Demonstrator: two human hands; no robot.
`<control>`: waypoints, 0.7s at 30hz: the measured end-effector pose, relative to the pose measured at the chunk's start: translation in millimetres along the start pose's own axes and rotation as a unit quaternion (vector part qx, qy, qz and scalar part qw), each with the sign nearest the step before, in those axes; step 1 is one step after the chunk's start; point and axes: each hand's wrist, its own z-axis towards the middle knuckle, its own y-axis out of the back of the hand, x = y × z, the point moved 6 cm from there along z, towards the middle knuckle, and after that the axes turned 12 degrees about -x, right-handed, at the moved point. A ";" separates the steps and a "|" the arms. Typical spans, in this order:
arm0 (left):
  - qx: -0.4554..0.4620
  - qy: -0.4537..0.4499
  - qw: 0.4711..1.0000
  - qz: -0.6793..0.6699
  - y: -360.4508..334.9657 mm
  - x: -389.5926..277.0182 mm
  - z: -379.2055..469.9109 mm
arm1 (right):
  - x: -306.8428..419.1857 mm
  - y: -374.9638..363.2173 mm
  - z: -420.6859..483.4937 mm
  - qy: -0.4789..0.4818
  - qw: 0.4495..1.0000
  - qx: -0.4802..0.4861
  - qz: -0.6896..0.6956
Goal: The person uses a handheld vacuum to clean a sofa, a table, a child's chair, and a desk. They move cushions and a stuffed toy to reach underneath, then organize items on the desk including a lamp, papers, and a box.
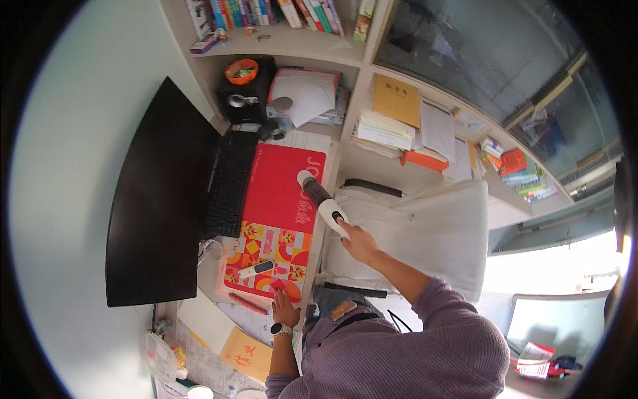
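Observation:
My right hand [360,243] grips the white handle of a handheld vacuum cleaner [317,193], one finger on its dark button panel. The dark, see-through middle leads to a white nozzle over the red part of a large desk mat [275,185]. My left hand [285,309] lies flat at the mat's near lower edge and holds nothing; a watch is on its wrist. Close by on the mat's patterned end is a small white device with a dark screen [257,269]. A reddish stick-shaped item [247,303] rests just left of my left hand.
A black keyboard [231,184] and a large dark monitor [159,209] line the mat's far side. A black speaker box [246,95] carries an orange bowl [241,72]. A chair with a white cover [408,234] stands against the desk's right side. Papers and an orange-yellow booklet [246,354] lie lower left.

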 end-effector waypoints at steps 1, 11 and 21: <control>-0.010 -0.002 1.000 -0.006 -0.2 -0.6 1.3 | -4.6 1.3 1.8 -0.003 1.000 -0.014 0.017; -0.090 0.078 0.950 -0.289 -9.8 -8.5 -56.9 | -8.0 12.6 -36.0 -0.038 0.958 0.060 0.278; -0.079 0.132 0.547 -0.823 28.0 -43.1 -176.5 | 81.6 -19.7 -208.4 -0.084 0.848 0.360 0.380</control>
